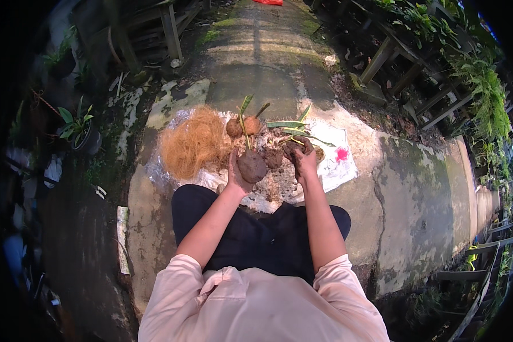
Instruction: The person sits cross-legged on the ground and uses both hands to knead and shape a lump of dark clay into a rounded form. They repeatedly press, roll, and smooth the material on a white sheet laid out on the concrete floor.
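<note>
Tawny fibre heap (192, 142) at the sheet's left — then the left hand (237, 176), grip cupped around the mud ball (252, 167), above the pale sheet (335, 134). Likely heavy, soft, crumbly: best cradled underneath, sparing the 1 slim leaf (243, 124) rising from it. Further right, the muddy right hand (306, 162) bends at a dark clump (291, 149) — gripping or merely touching, I can't tell.

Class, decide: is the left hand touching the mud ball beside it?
Touching. The head view shows the left hand cupped against the left side of the mud ball.
</note>
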The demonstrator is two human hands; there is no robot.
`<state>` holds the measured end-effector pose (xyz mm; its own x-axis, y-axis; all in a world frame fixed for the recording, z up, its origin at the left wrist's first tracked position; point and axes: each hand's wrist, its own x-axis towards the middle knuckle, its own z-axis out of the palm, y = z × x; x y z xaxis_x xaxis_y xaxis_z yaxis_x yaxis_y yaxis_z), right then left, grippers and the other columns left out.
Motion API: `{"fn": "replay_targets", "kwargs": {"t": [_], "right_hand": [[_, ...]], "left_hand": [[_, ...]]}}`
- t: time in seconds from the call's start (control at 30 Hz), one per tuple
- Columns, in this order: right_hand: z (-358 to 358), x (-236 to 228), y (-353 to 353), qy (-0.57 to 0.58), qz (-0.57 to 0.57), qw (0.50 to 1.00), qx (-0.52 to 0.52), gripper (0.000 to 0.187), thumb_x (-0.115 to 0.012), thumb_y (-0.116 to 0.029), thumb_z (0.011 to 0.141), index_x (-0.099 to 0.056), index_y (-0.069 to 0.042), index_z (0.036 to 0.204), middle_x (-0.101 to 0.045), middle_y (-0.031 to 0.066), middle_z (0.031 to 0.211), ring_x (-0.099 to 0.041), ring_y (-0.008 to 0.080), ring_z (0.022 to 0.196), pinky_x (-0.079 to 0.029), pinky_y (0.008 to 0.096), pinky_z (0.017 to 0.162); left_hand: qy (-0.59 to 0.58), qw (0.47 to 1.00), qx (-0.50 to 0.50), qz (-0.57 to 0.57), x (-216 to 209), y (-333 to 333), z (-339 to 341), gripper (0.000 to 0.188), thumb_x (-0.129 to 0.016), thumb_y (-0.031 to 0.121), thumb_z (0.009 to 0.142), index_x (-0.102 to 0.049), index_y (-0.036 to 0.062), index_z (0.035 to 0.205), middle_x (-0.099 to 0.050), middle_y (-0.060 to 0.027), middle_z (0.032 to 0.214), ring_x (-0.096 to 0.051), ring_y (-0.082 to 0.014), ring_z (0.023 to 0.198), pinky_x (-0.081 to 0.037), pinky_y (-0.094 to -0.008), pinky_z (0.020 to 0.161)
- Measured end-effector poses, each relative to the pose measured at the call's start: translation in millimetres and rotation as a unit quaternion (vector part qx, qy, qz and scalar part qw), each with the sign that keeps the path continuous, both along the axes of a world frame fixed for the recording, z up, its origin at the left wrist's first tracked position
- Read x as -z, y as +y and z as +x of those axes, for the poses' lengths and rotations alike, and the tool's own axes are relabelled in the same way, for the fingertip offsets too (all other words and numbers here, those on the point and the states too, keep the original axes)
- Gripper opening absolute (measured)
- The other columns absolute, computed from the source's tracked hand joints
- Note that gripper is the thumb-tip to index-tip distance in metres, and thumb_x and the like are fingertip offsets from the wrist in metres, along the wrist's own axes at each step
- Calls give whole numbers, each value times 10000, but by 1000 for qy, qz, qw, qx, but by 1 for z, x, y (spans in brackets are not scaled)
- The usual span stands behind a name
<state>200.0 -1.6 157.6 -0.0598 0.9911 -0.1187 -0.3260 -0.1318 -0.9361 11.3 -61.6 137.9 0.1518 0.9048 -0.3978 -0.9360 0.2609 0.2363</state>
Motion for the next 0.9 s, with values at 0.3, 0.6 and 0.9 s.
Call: {"fn": "replay_targets", "kwargs": {"t": [0.3, 0.6, 0.9], "right_hand": [[-3, -1, -15, 37, -146, 985, -89, 405, -653, -146, 912, -491, -98, 1280, -582, 89, 1142, -616, 212, 946, -551, 306, 722], [-7, 16, -10, 0, -45, 992, -115, 530, -641, 0, 822, -469, -13, 1324, -647, 128, 1065, -671, 223, 942, -584, 319, 721], [-1, 16, -8, -16, -39, 994, -101, 577, -702, -159, 856, -416, -36, 1342, -628, 154, 1171, -660, 231, 969, -580, 289, 686]], "left_hand": [[26, 999, -13, -21, 24, -7, -31, 552, -453, 582, 921, -555, 81, 1130, -598, -111, 1085, -564, -339, 1041, -465, -453, 942], [29, 999, -19, 9, 40, -8, -34, 509, -448, 574, 913, -566, 99, 1052, -591, -73, 1057, -553, -319, 1040, -473, -453, 889], [7, 999, -17, 34, 31, -10, -32, 461, -428, 559, 927, -542, 121, 1015, -570, -63, 1041, -572, -300, 971, -487, -448, 839]]}}
